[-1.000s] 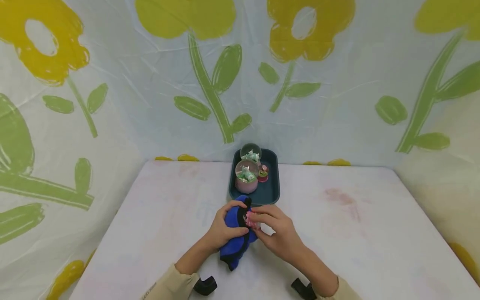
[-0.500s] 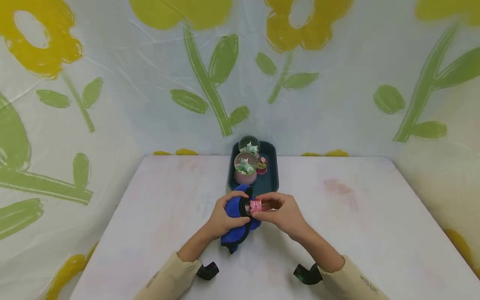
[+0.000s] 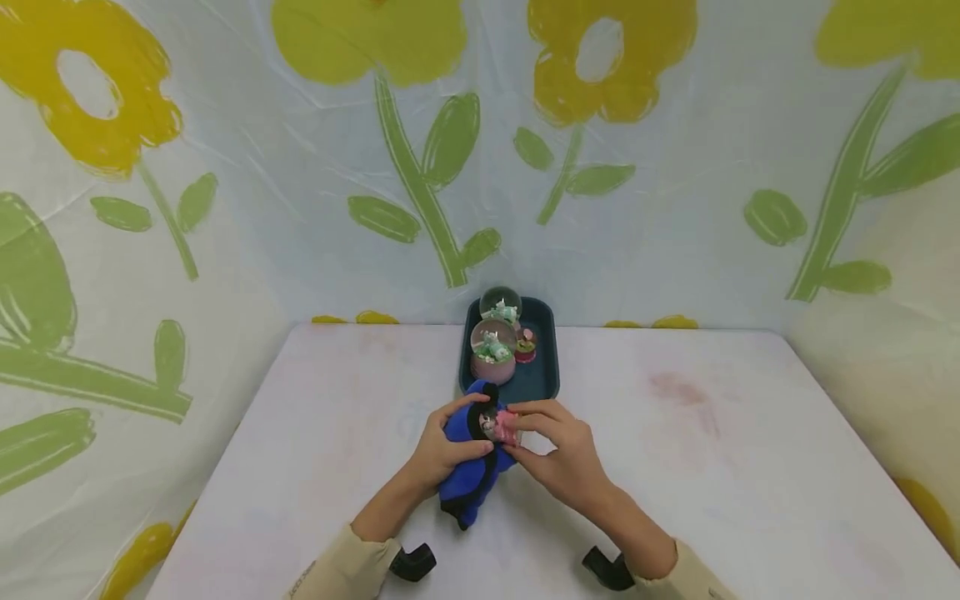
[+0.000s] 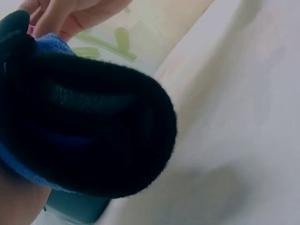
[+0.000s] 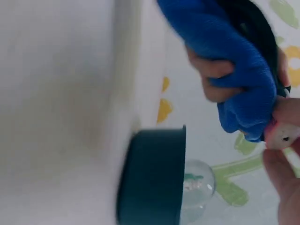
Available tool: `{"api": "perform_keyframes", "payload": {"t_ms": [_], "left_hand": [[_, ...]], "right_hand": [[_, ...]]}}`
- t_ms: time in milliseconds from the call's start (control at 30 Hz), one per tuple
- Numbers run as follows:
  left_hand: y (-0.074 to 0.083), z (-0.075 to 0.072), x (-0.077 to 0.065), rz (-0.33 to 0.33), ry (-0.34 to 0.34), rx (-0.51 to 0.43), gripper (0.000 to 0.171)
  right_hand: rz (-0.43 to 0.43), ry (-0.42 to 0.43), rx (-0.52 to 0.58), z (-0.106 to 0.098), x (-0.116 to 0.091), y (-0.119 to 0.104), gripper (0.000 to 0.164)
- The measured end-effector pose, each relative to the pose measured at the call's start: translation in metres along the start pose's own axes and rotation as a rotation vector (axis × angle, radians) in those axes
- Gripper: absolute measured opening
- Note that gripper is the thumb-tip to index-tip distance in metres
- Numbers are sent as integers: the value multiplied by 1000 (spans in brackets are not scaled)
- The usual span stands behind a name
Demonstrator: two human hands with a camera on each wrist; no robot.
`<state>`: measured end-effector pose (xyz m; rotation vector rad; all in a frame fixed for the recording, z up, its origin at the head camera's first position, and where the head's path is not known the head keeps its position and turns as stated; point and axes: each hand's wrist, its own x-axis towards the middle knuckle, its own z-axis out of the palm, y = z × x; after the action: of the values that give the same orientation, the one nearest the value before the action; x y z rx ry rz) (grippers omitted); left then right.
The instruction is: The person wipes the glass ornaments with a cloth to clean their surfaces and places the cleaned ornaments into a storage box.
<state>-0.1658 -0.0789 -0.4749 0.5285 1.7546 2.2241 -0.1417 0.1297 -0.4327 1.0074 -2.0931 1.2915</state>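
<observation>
In the head view my left hand (image 3: 441, 448) holds a soft blue cloth (image 3: 467, 482) with black edging, thumb and fingers wrapped around its sides. My right hand (image 3: 567, 454) pinches a small pink-based snow globe (image 3: 507, 427) by its pink end, against the cloth. The globe's other end lies partly within the black-edged cloth. From the right wrist, the pink base (image 5: 281, 136) shows between thumb and fingers beside the blue cloth (image 5: 234, 61). A dark, fuzzy black fold of the cloth (image 4: 108, 126) fills much of the left wrist view.
Just beyond the hands stands a dark teal tray (image 3: 547, 371). It bears two larger snow globes (image 3: 493, 358) and a small red-based one (image 3: 526, 347). A flower-printed sheet (image 3: 660, 250) rises behind the white table (image 3: 735, 450).
The pink-based globe has been turned within the cloth, and the right fingers have shifted their grip on it. The left hand keeps holding the cloth. The tray's contents are unchanged.
</observation>
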Motion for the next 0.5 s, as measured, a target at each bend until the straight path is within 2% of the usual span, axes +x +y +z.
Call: {"api": "perform_keyframes", "payload": {"t_ms": [133, 200, 267, 300, 333, 400, 433, 500], "left_hand": [[4, -2, 6, 81, -23, 127, 54], [7, -3, 11, 140, -34, 197, 53], [9, -4, 14, 188, -38, 250, 52], [10, -4, 15, 200, -38, 264, 51], [10, -4, 15, 198, -37, 273, 51], [9, -5, 12, 170, -43, 263, 51], [8, -5, 9, 143, -49, 242, 51], [6, -5, 4, 96, -73, 167, 52]], "right_hand": [[364, -77, 235, -7, 6, 0, 36], [534, -97, 313, -11, 13, 0, 34], [630, -112, 327, -15, 21, -1, 34], [643, -115, 322, -16, 23, -2, 34], [629, -114, 313, -15, 24, -3, 34], [514, -118, 272, -12, 20, -4, 34], [426, -118, 228, -9, 16, -4, 35], [193, -109, 126, -3, 10, -2, 38]]}}
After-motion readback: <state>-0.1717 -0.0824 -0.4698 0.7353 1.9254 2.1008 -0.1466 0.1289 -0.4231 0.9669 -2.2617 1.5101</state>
